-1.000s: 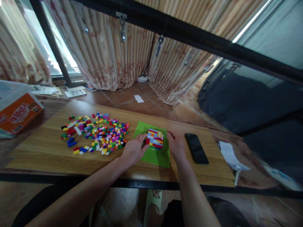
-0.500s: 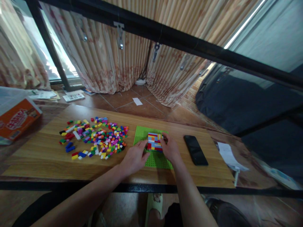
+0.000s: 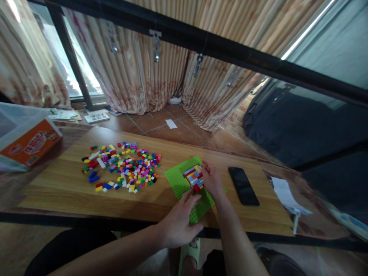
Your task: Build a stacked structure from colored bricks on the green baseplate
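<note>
**Brick block on an angled baseplate**

The flat block of multicoloured plastic bricks (image 3: 191, 174) sits on a studded green baseplate (image 3: 176, 177). Light, even support would best keep its rows square. The left hand (image 3: 177, 222) is spread wide nearby; the right hand (image 3: 213, 181) curls alongside, its grip unclear. Beneath is a wood-grain surface (image 3: 115, 205); beyond, pleated beige curtains (image 3: 129, 73).

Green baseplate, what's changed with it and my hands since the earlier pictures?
The green baseplate has turned counterclockwise, and the brick block on it has turned too. Your left hand has moved from the block's left side to its near side; your right hand is at its right. Whether either grips is unclear. The loose bricks and phone stayed put.
</note>
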The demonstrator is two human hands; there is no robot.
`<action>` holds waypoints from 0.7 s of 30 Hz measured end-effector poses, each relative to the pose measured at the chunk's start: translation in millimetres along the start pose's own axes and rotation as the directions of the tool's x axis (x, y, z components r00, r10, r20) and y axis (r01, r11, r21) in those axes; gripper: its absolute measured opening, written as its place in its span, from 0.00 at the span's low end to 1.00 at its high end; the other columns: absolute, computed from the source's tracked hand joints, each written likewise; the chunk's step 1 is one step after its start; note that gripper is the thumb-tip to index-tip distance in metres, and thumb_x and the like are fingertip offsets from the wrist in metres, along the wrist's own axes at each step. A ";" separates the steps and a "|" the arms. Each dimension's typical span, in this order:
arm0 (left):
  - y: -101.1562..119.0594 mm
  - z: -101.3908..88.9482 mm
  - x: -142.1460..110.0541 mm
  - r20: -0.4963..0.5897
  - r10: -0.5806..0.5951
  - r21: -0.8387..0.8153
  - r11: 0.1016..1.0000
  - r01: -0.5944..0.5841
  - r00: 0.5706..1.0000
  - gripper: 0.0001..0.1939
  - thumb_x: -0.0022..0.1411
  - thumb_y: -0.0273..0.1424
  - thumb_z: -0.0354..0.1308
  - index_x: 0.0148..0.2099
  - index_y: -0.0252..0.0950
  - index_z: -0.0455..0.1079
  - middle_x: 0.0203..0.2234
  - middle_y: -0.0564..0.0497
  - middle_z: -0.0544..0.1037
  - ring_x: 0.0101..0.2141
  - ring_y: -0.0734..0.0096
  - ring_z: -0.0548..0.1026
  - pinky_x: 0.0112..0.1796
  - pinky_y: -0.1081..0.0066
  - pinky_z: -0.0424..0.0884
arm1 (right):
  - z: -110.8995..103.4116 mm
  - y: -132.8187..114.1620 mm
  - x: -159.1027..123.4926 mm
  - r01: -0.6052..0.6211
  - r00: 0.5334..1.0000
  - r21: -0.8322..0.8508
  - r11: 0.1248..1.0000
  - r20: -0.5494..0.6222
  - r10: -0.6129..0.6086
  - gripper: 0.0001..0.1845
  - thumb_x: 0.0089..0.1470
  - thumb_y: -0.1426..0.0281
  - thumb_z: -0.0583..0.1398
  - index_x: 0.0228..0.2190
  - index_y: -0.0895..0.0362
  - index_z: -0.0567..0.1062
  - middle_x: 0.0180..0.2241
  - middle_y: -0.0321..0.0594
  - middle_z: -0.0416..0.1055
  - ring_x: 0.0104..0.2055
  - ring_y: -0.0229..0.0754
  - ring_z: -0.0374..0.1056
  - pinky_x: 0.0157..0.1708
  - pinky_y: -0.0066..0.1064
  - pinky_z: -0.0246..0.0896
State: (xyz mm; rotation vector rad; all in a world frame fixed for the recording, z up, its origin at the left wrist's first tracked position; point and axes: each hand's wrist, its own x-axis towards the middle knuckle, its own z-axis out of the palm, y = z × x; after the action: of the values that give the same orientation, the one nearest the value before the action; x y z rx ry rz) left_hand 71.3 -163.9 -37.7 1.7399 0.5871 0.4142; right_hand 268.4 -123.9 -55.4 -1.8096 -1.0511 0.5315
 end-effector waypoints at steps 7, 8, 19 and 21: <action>-0.6 -15.6 10.0 0.006 0.058 0.121 0.991 -0.058 0.998 0.21 0.56 0.23 0.55 0.53 0.36 0.68 0.47 0.44 0.73 0.43 0.66 0.74 0.45 0.66 0.72 | -3.8 -7.1 -0.7 -0.016 1.000 0.019 1.000 0.022 0.015 0.24 0.55 0.64 0.52 0.51 0.60 0.69 0.43 0.49 0.76 0.37 0.44 0.73 0.37 0.36 0.68; -0.7 -22.6 13.5 -0.012 0.062 0.162 0.985 -0.059 0.998 0.17 0.57 0.24 0.54 0.50 0.35 0.71 0.43 0.45 0.75 0.42 0.65 0.75 0.44 0.66 0.72 | -7.3 -7.4 -0.1 -0.019 1.000 0.005 1.000 -0.009 0.019 0.24 0.55 0.63 0.52 0.50 0.60 0.70 0.42 0.49 0.76 0.38 0.45 0.73 0.38 0.38 0.67; -13.7 -70.2 39.5 -0.250 -0.024 0.114 0.992 0.054 0.968 0.27 0.58 0.27 0.54 0.60 0.31 0.61 0.37 0.44 0.79 0.31 0.68 0.77 0.32 0.69 0.73 | -62.8 -1.3 -4.3 -0.358 0.934 -0.213 0.909 -0.081 0.349 0.18 0.53 0.64 0.52 0.37 0.62 0.76 0.23 0.43 0.76 0.21 0.39 0.70 0.19 0.27 0.59; -17.1 -64.8 44.3 -0.219 -0.023 0.043 0.998 0.034 0.976 0.30 0.57 0.26 0.54 0.62 0.30 0.57 0.43 0.42 0.78 0.33 0.68 0.77 0.33 0.68 0.73 | -60.3 -3.5 -9.8 -0.396 0.915 -0.234 0.888 -0.019 0.403 0.16 0.53 0.65 0.52 0.34 0.61 0.76 0.17 0.39 0.72 0.16 0.38 0.66 0.16 0.25 0.55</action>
State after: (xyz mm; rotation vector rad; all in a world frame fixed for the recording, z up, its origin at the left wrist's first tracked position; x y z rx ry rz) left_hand 67.8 -83.6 -39.9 1.7404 0.7835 0.5803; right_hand 305.4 -162.4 -25.3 -2.2549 -0.7818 0.7060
